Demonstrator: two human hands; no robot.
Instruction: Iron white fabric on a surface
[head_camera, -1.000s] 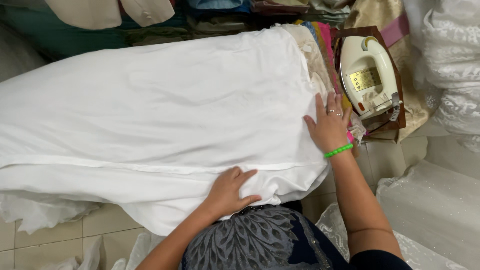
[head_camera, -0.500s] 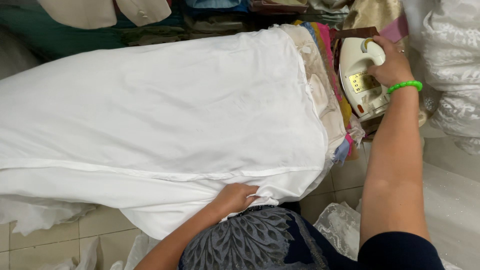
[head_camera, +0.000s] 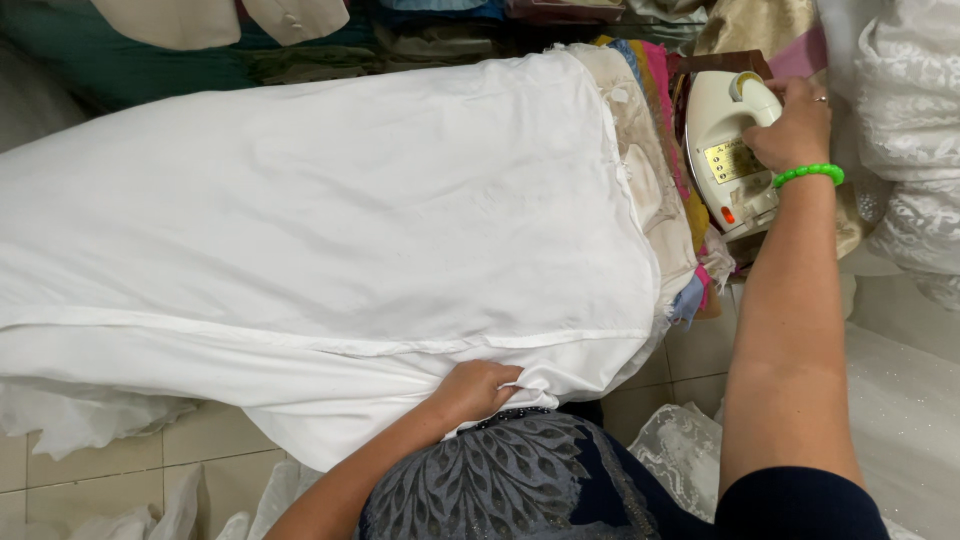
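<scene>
White cloth (head_camera: 330, 220) covers the board; left hand (head_camera: 478, 388) bunches its hem, right hand (head_camera: 795, 125) grips iron (head_camera: 730, 160).

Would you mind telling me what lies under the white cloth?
At the white cloth's right end, beige padding and colourful layered fabrics peek out; everything beneath the rest is covered.

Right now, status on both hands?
Right hand gripping cream iron handle. Left hand bunching white cloth edge. Nothing between them.

The white cloth (head_camera: 320, 220) covers the worktop beneath it and runs off the left edge, the right hand (head_camera: 795, 125) hides the iron's (head_camera: 730, 160) handle, and the left hand's (head_camera: 478, 388) fingertips are buried in bunched fabric.
</scene>
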